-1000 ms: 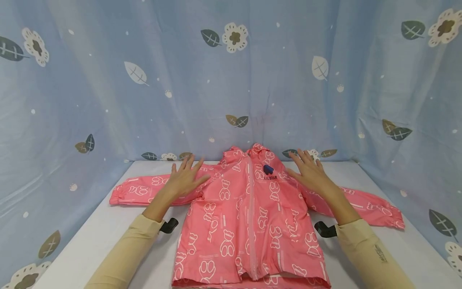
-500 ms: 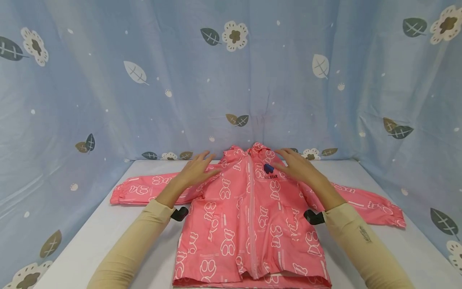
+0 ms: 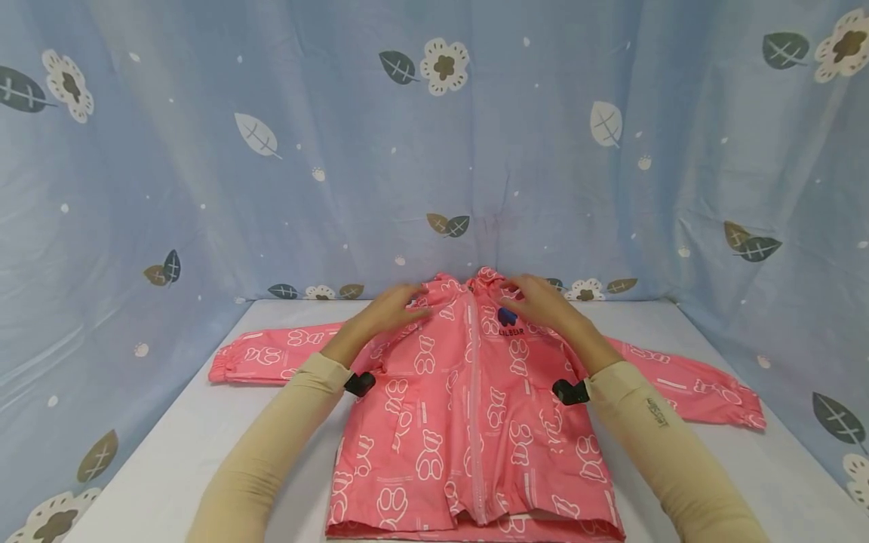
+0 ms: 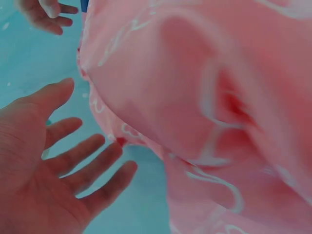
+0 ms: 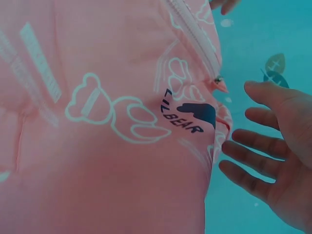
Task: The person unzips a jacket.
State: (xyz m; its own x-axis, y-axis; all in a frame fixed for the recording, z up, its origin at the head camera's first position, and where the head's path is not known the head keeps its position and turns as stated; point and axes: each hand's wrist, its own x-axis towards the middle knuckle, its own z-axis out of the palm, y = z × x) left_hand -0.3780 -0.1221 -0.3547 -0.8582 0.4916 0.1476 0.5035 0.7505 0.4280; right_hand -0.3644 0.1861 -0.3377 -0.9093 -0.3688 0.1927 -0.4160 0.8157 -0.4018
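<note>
A pink zip-up jacket (image 3: 448, 407) with white bear outlines lies front up, its sleeves spread to both sides and its collar at the far end. Over the jacket's left shoulder area in the head view is my left hand (image 3: 394, 308), fingers relaxed and spread in the left wrist view, apart from the cloth. My right hand (image 3: 543, 303) hovers by the other side of the collar, near the dark LILBEAR print (image 5: 183, 119). In the right wrist view its fingers (image 5: 253, 141) are loosely extended beside the jacket's edge. Neither hand holds anything.
The jacket lies on a white table (image 3: 170, 445). A blue curtain (image 3: 339, 188) with leaves and flowers hangs behind and along both sides. Black wrist mounts (image 3: 570, 392) jut inward from both of the person's cuffs.
Both hands have moved inward toward the jacket's collar, the left going right and the right going left, with fingers bending more. The jacket has stayed in place.
</note>
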